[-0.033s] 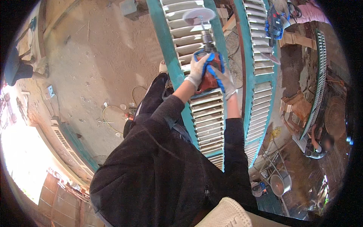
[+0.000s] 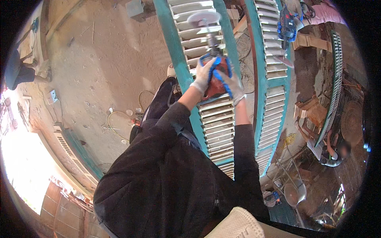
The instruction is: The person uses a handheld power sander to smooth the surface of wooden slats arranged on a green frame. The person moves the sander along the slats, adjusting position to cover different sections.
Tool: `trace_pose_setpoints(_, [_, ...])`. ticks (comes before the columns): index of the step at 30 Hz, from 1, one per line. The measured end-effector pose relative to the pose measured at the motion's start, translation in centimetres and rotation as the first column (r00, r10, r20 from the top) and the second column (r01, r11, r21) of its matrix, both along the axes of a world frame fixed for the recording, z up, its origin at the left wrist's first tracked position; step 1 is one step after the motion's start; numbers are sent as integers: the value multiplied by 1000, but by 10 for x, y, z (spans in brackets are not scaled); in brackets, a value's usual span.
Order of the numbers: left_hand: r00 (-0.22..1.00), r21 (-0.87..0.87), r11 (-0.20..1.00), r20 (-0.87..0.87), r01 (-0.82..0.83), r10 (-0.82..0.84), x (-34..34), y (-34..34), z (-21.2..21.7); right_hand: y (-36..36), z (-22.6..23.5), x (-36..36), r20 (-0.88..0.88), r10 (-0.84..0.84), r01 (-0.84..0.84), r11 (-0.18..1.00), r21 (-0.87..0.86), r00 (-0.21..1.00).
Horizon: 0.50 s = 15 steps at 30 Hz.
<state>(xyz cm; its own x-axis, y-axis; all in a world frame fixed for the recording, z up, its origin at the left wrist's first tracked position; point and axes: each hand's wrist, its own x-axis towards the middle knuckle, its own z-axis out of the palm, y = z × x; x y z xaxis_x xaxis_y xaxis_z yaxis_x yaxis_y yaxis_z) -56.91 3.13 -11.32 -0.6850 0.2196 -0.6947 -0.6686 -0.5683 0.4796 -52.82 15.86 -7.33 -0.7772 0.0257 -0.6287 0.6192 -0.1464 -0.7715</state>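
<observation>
A red power drill (image 2: 216, 85) is held between my two gloved hands above a louvred shutter (image 2: 217, 131) with a green frame and pale slats. My left hand (image 2: 205, 72) wraps its left side, and my right hand (image 2: 231, 81) grips the right side. Both wear white gloves with blue on the fingers. From the chuck, a round sanding disc (image 2: 203, 19) sticks out over the far slats, blurred as if spinning. Whether its edge touches a slat, I cannot tell.
To the right stands a second green shutter (image 2: 273, 107), where a co-worker's gloved hand holds another drill (image 2: 287, 23) with a disc. Another long shutter (image 2: 335, 79) lies farther right near a crouching person. A cable (image 2: 113, 125) curls on the floor left of my legs.
The drill and both my hands have shifted slightly left, and the disc has come a little nearer to me. My grip stays the same.
</observation>
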Motion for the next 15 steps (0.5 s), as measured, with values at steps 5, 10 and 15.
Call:
trace_pose_setpoints(5, [996, -65, 994, -8, 89, -89, 4, -55, -17, -62, -39, 23, -59, -109, 110, 994, 9, 992])
trace_pose_setpoints(10, [988, -232, 965, -54, 126, -142, -2, -46, -18, -62, -42, 18, -22, -243, 240, 967, -82, 970])
trace_pose_setpoints(15, [970, -220, 956, -107, 192, -219, -20, -38, -12, -55, -18, 0, -6, -197, 197, 980, -26, 980])
